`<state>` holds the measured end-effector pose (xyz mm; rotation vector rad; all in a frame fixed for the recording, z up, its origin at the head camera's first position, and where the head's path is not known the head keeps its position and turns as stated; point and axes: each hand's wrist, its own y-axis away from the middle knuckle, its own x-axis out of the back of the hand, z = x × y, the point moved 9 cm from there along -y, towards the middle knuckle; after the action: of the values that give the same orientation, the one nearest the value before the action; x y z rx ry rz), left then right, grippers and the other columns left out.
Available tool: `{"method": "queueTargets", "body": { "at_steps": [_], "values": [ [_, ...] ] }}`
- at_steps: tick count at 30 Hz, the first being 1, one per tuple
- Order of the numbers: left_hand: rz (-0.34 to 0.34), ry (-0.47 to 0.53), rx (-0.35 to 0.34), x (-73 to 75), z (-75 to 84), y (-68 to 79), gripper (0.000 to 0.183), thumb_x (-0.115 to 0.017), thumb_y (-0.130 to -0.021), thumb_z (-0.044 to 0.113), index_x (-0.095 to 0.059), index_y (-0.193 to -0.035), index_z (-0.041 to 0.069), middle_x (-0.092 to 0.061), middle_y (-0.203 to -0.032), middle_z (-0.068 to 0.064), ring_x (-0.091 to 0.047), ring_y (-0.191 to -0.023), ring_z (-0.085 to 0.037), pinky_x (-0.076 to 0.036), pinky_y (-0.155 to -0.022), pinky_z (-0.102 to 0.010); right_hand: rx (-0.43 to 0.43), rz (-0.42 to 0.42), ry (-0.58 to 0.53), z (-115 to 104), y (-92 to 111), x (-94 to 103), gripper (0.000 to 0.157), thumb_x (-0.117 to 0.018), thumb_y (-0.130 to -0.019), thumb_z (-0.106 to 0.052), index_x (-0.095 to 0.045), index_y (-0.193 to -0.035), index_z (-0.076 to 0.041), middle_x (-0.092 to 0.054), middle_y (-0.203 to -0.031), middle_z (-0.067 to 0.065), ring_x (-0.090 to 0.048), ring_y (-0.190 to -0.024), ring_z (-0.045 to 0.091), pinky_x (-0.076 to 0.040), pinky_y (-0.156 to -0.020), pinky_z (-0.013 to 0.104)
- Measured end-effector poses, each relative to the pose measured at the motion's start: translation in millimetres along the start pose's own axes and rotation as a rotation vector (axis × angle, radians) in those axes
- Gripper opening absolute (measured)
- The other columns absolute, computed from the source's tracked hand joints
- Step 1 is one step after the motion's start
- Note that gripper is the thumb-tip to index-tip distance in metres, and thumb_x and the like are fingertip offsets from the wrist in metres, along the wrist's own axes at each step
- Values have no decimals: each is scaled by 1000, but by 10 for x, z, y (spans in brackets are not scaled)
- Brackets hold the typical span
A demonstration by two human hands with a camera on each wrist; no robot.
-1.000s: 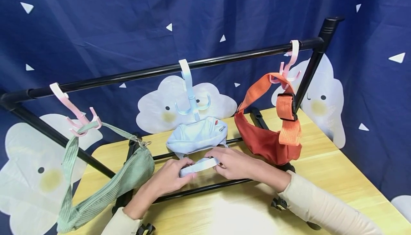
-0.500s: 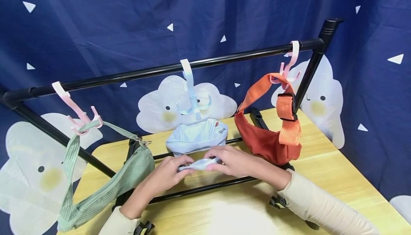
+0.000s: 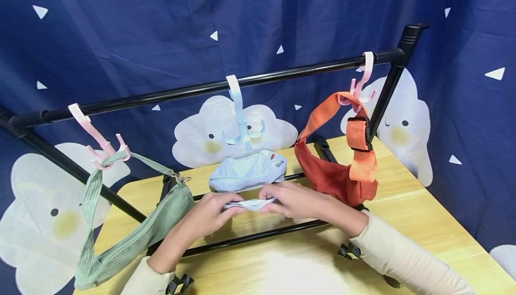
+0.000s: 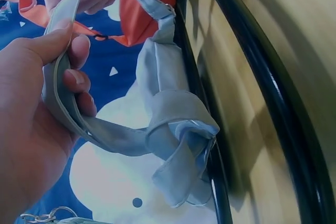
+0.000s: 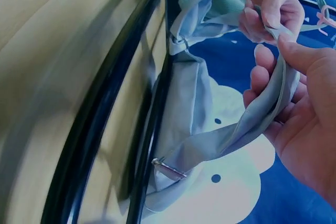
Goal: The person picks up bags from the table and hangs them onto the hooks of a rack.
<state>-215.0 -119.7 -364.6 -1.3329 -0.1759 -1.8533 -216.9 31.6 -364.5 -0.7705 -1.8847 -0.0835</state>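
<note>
A light blue bag lies on the table against the rack's low rear bar, below a light blue hook. My left hand and right hand pinch its strap a short way apart, thumbs on top, raised in front of the bag. Between them the strap is folded and dips slightly. In the left wrist view the strap loops down to a knotted end. A metal buckle joins strap and bag in the right wrist view.
A black rail crosses behind. From a pink hook at left hangs a green corduroy bag. A red bag with an orange strap hangs from another pink hook at right. A low front bar runs beneath my hands.
Both hands have risen slightly with the strap. The strap has turned: its broad face showed before, and now I see it folded, more from its edge. The bag has hardly moved.
</note>
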Motion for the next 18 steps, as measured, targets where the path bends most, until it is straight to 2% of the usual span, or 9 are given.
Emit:
{"method": "queueTargets", "body": {
  "at_steps": [4, 7, 13, 18],
  "values": [
    [22, -3, -12, 61, 27, -19, 10, -76, -94, 24, -77, -101, 17, -66, -74, 12, -45, -60, 9, -45, -58, -16, 27, 11, -19, -29, -5, 76, 19, -69, -100, -24, -67, -112, -9, -64, -79, -6, -48, -66, -4, -45, -64, 13],
    [45, -10, -36, 115, 52, -39, 9, -76, -94, 24, -76, -98, 16, -61, -68, 12, -42, -58, 9, -43, -55, -14, 17, 1, -13, -54, -6, 139, 19, -66, -102, -23, -70, -115, -9, -66, -80, -7, -51, -69, -4, -46, -67, 14],
    [108, -43, -116, 243, 139, -85, 12, -74, -96, 27, -76, -94, 16, -69, -77, 11, -53, -67, 3, -49, -63, -17, -29, -3, 39, -82, -1, 272, 12, -66, -102, -23, -71, -109, -14, -64, -80, -9, -51, -71, -1, -46, -68, 16],
    [150, -75, -158, 329, 213, -103, 12, -73, -97, 27, -76, -92, 16, -72, -83, 11, -59, -73, -1, -53, -68, -22, -8, 49, 108, -128, 11, 391, 7, -68, -101, -23, -70, -104, -16, -64, -83, -11, -55, -74, 2, -48, -71, 18]
  ]
}}
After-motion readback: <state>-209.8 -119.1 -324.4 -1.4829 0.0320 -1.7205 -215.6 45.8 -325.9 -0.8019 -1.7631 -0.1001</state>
